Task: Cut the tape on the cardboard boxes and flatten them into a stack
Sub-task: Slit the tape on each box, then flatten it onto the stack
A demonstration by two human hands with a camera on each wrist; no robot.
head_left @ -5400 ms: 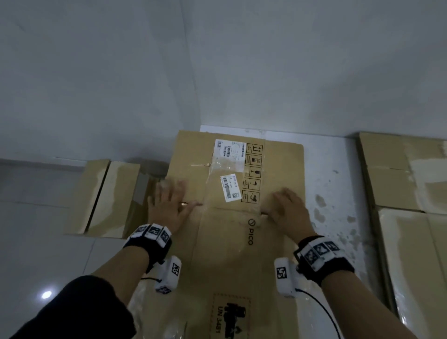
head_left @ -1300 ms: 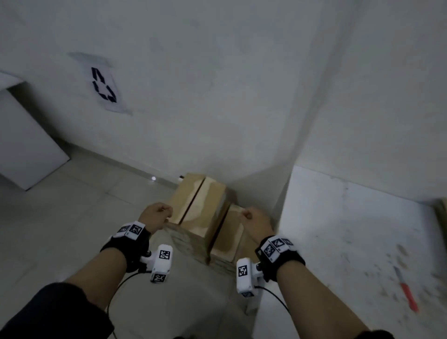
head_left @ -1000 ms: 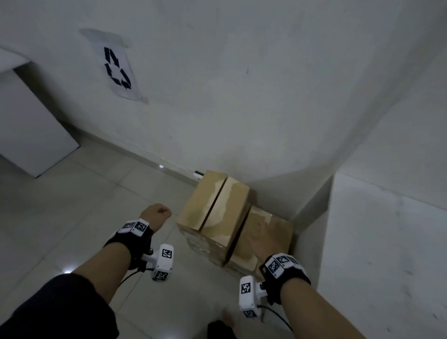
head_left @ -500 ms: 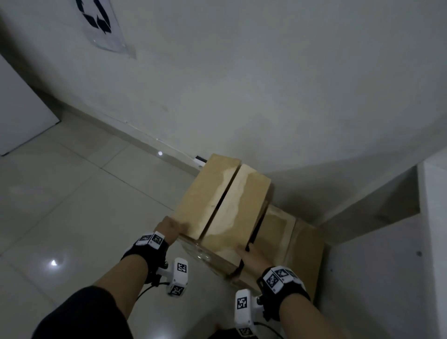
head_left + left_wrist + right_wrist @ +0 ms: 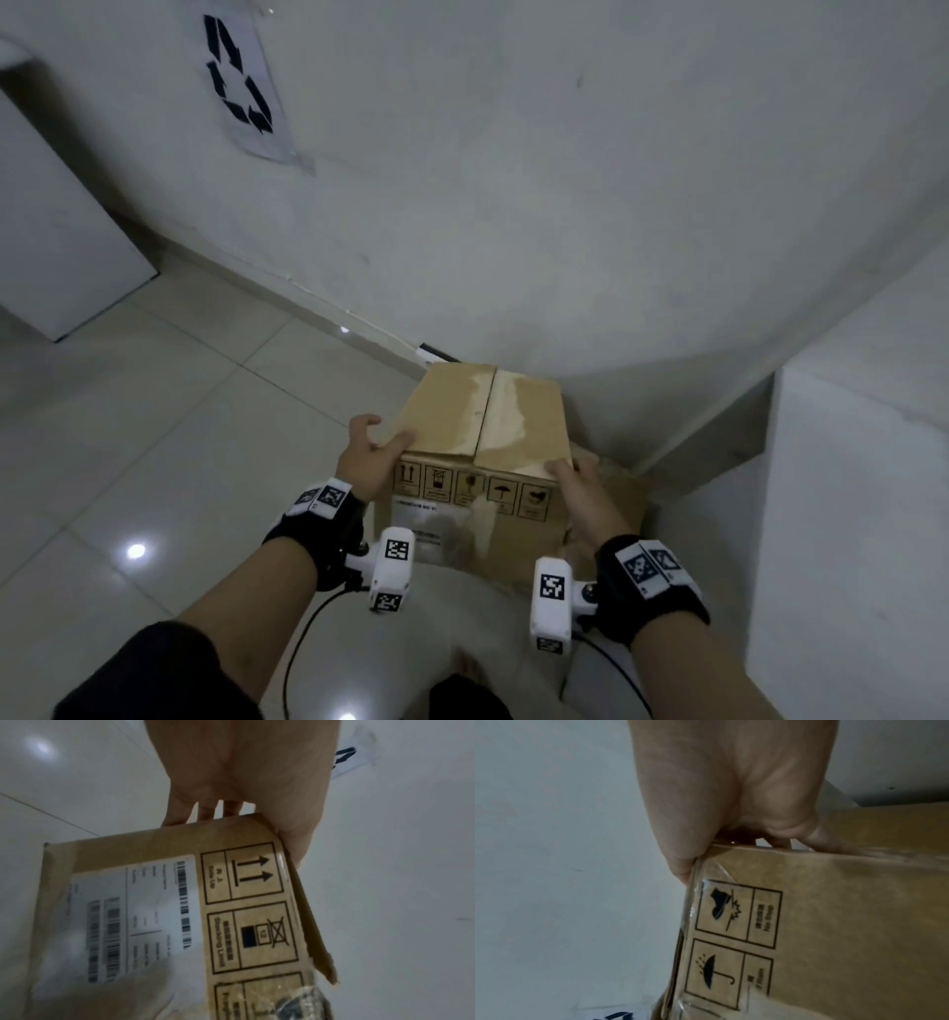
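Note:
A brown cardboard box (image 5: 482, 426) with clear tape over its top seam and handling symbols on its near side is held off the floor in front of me. My left hand (image 5: 372, 452) grips its near left top corner, thumb on the top flap, fingers down the left side. My right hand (image 5: 575, 483) grips the near right top corner the same way. The left wrist view shows the box (image 5: 180, 912) with its white barcode label under my left hand (image 5: 246, 787). In the right wrist view my right hand (image 5: 731, 801) clasps the box (image 5: 821, 923) at its corner.
A second cardboard box (image 5: 619, 493) sits low behind my right hand, in the corner by the wall. A white raised platform (image 5: 862, 514) stands at the right. A recycling sign (image 5: 241, 87) hangs on the wall. Pale tiled floor (image 5: 154, 437) spreads to the left.
Five seconds ago both hands pressed a flattened box on the platform. I turned left to the floor boxes; both hands took the top box by its near corners and raised it.

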